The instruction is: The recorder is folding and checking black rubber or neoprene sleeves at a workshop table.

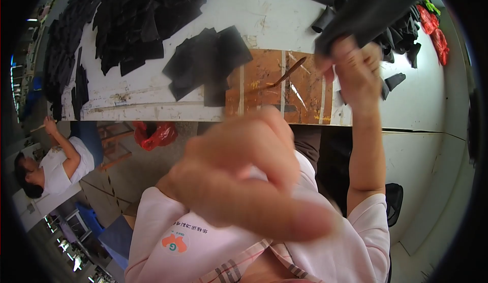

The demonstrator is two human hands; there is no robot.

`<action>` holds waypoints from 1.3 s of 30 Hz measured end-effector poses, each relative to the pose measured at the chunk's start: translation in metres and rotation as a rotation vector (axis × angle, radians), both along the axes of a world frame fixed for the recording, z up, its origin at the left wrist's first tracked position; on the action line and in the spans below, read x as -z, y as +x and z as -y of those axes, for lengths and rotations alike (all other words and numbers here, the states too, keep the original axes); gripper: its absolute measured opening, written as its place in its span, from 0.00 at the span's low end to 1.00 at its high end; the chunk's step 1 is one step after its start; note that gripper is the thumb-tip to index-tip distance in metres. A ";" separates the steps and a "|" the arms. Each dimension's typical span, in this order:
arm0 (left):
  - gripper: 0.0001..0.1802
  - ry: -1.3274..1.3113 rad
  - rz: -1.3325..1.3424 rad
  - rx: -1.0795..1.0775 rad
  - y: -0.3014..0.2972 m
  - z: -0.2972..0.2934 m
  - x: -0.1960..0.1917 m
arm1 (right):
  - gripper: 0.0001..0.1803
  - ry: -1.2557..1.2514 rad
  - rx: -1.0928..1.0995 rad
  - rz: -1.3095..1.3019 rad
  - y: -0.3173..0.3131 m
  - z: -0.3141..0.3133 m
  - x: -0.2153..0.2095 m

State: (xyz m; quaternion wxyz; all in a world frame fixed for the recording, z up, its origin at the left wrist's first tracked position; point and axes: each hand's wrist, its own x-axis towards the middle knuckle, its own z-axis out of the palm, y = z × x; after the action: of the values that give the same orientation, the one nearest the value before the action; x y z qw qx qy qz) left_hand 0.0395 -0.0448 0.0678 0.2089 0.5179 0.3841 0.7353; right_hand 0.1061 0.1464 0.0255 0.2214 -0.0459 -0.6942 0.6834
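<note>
Right hand (356, 74) is clamping black cloth (376, 11) at the table's (254, 8) right side, in front of a dark pile. Left hand (239, 166) is hovering blurred near the camera; can't tell its grip. Black pieces (185, 62) are overlapping the brown board (259, 74).

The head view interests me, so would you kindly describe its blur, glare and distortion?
In the head view, the left hand looms large and blurred; the right hand and its black fabric piece are blurred too; in the same view, the white table shows glare at right, and edges bend toward its dark rim.
</note>
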 end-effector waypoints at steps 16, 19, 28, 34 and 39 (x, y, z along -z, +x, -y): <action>0.07 0.118 0.147 0.084 0.003 0.026 0.014 | 0.22 -0.388 0.407 0.355 0.044 0.042 0.102; 0.07 0.173 0.175 0.141 0.005 0.015 0.018 | 0.22 -0.387 0.446 0.406 0.055 0.043 0.104; 0.16 -1.087 -0.933 -0.864 -0.064 -0.046 0.190 | 0.23 -0.391 0.390 0.444 0.055 0.065 0.103; 0.07 -0.672 -1.009 -0.860 -0.079 -0.036 0.204 | 0.24 -0.274 0.275 0.504 0.049 0.068 0.098; 0.12 -0.423 -1.038 -0.585 -0.043 0.010 0.141 | 0.25 -0.754 0.045 0.549 0.030 0.075 0.099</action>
State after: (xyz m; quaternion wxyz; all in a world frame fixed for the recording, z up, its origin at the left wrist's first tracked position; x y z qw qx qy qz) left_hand -0.0038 -0.0545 -0.0731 -0.1165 0.6283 0.6980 0.3233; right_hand 0.1360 0.0717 -0.0734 0.0121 -0.3173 -0.4293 0.8455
